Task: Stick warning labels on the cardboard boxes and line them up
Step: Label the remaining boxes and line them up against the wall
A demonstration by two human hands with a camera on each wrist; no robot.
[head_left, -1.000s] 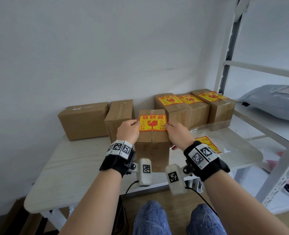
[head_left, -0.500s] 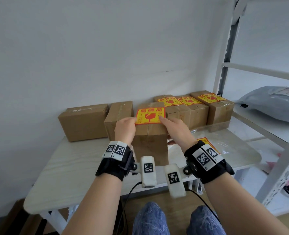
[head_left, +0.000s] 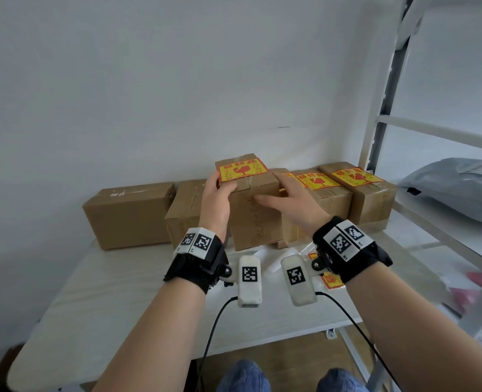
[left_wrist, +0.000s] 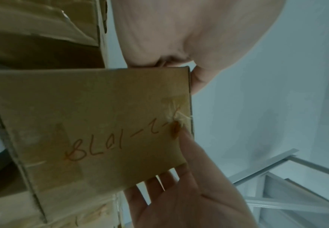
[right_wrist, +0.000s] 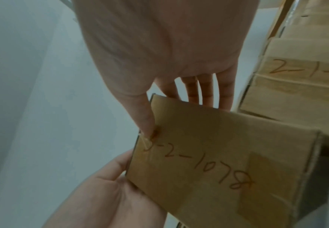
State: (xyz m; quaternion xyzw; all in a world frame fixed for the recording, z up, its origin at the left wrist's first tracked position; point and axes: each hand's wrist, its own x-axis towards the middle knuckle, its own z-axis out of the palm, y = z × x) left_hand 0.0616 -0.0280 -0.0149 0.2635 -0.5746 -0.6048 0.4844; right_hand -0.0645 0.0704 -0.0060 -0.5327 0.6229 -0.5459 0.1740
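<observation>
A cardboard box (head_left: 251,216) with a yellow and red warning label (head_left: 242,169) on its top hangs above the table, between both hands. My left hand (head_left: 215,199) grips its upper left edge, thumb on the front face. My right hand (head_left: 288,199) holds the right side, with the thumb across the front. In the left wrist view the box (left_wrist: 101,123) shows orange handwriting, with my left hand (left_wrist: 179,38) above and my right hand (left_wrist: 189,200) below. The right wrist view has the box (right_wrist: 218,154) under my right hand (right_wrist: 159,46).
Three labelled boxes (head_left: 372,193) stand in a row at the back right. Two unlabelled boxes (head_left: 129,213) sit at the back left by the wall. Spare labels (head_left: 330,278) lie on the white table (head_left: 121,306). A metal shelf (head_left: 389,80) holds a grey bag (head_left: 454,185).
Both hands left the label on top and took the box by its sides. The box has risen off the table and moved back, toward the row.
</observation>
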